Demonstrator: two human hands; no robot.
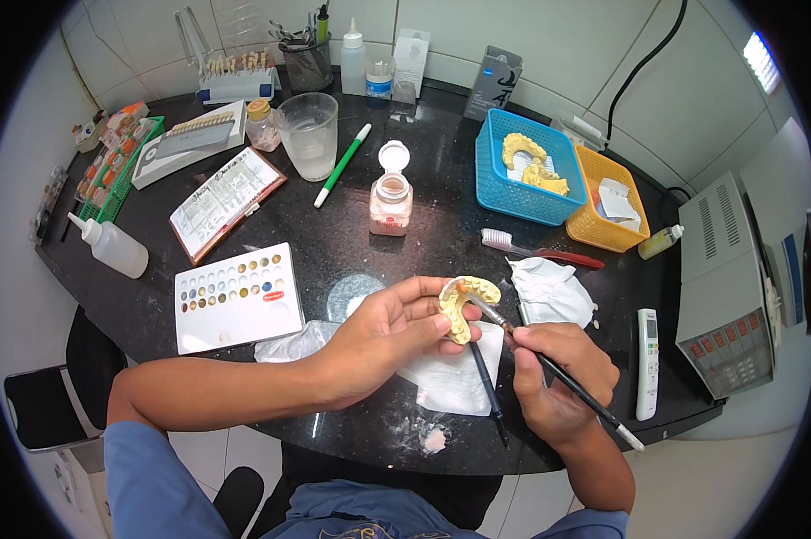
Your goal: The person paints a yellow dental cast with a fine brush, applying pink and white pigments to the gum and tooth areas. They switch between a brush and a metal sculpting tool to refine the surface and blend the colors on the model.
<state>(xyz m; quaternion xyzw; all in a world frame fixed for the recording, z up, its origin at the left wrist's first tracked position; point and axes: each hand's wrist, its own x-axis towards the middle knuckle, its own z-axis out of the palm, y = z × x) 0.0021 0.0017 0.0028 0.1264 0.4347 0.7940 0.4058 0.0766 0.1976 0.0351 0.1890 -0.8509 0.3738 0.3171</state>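
Observation:
My left hand holds a yellow plaster dental cast above the black table, fingers wrapped round its left side. In my right hand is a thin brush with a dark handle; its tip touches the top of the cast. A second dark tool lies on the white paper tissue under my hands.
A white palette tray with coloured wells lies left. An open small bottle, a plastic cup and a green pen stand behind. Blue basket with casts, orange basket, toothbrush, crumpled tissue, remote, grey machine at right.

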